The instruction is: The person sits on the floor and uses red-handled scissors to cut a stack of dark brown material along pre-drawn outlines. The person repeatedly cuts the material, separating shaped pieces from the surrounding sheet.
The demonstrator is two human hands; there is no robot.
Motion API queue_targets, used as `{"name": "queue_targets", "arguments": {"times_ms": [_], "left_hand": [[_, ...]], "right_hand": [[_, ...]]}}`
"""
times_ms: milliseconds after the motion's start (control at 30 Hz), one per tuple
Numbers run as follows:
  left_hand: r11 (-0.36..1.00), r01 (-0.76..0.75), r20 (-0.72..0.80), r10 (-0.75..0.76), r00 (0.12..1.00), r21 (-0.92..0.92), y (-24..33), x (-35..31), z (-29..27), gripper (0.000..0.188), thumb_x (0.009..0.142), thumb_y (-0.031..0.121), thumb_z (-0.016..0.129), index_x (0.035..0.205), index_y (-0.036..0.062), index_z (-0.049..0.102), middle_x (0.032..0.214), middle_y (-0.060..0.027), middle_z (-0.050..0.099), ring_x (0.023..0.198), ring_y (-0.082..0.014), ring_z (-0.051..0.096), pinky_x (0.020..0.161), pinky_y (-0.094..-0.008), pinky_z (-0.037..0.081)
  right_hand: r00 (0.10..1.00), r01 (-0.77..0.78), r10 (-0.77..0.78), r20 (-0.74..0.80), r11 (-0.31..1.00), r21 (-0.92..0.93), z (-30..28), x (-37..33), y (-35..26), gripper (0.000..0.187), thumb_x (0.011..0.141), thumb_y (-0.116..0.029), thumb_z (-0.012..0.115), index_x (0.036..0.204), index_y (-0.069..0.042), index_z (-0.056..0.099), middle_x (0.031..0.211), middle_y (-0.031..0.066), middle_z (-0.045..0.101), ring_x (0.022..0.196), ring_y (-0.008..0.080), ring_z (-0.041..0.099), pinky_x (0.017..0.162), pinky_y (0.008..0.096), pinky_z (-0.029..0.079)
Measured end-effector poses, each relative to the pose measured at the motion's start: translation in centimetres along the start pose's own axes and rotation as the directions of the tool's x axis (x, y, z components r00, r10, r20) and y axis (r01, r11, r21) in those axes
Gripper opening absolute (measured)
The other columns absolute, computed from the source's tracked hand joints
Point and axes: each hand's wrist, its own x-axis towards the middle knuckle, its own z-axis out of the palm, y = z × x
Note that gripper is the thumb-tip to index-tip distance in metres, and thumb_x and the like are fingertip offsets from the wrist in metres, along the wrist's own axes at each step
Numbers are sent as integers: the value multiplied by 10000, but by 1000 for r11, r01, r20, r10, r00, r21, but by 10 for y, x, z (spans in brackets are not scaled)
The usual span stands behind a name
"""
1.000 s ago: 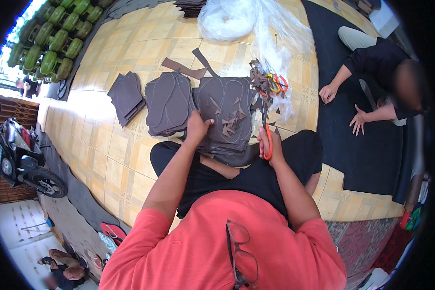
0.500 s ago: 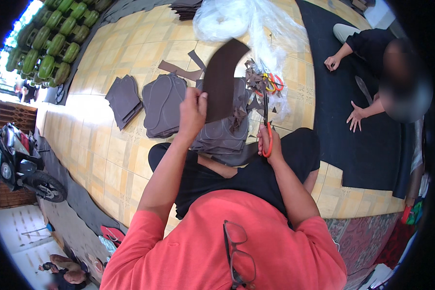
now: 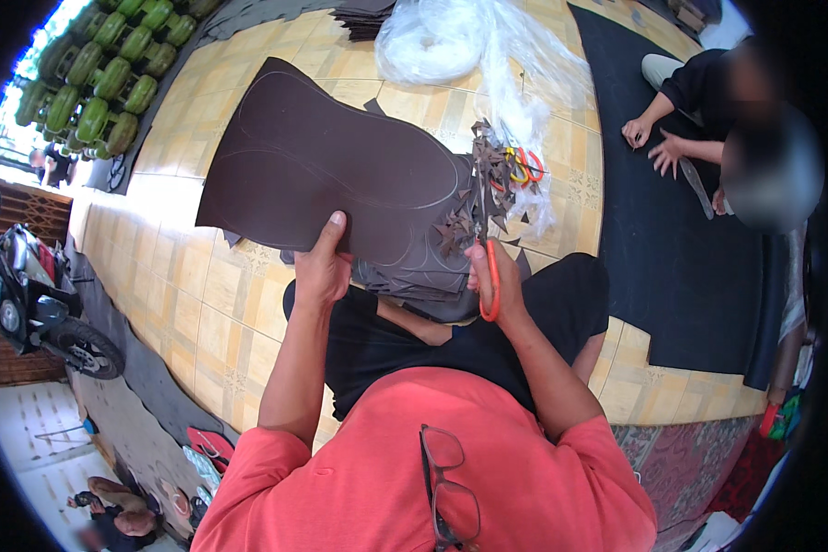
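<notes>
My left hand (image 3: 322, 274) grips the lower edge of a wide dark brown sheet (image 3: 313, 147), thumb on top. Thin curved outlines, like sole shapes, are drawn on the sheet. In my right hand (image 3: 508, 296) is a pair of scissors (image 3: 495, 271) with orange handles, blades pointing away from me near the sheet's right end. Whether the blades are parted I cannot tell. Beneath the sheet lies a stack of similar marked sheets (image 3: 412, 283), mostly hidden. Small triangular brown scraps (image 3: 495, 175) are piled just beyond the scissors.
More scissors with red and yellow handles (image 3: 530, 166) lie by the scraps. Clear plastic wrap (image 3: 432, 46) is bunched at the far side. On the right, a co-worker's hands (image 3: 667, 150) are over a large black sheet (image 3: 672, 276). A motorcycle (image 3: 41, 304) and green gas cylinders (image 3: 92, 120) stand left.
The narrow curved brown piece has left my left hand, which now holds a wide marked sheet, lower and further left. My right hand with the scissors has shifted slightly left and nearer me.
</notes>
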Motion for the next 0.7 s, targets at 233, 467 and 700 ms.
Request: {"name": "queue_targets", "arguments": {"times_ms": [233,467,700], "left_hand": [[1000,-24,-32,24,999,5,0,-5,-7,384,905,34,646,1268,47,521,1177,-73,593,1076,-199,605,898,-339,535],[999,-31,-43,32,999,24,1,-11,-2,376,902,35,651,1257,47,527,1162,-77,600,1062,-198,612,886,-331,540],[999,-55,-56,55,997,-1,1,-1,-19,440,895,44,659,1302,29,492,1225,-96,574,1125,-226,579,922,-379,518]], "right_hand": [[982,186,-186,-32,982,-6,11,8,-32,282,981,-274,552,954,6,537,793,146,596,732,249,603,693,369,473],[957,285,-288,-28,955,-79,13,14,-32,282,974,-265,561,963,14,518,797,180,609,723,305,612,672,386,470],[967,249,-249,53,968,-8,12,9,-29,470,1011,-433,430,866,-3,554,555,2,455,435,75,436,418,241,368]]}}
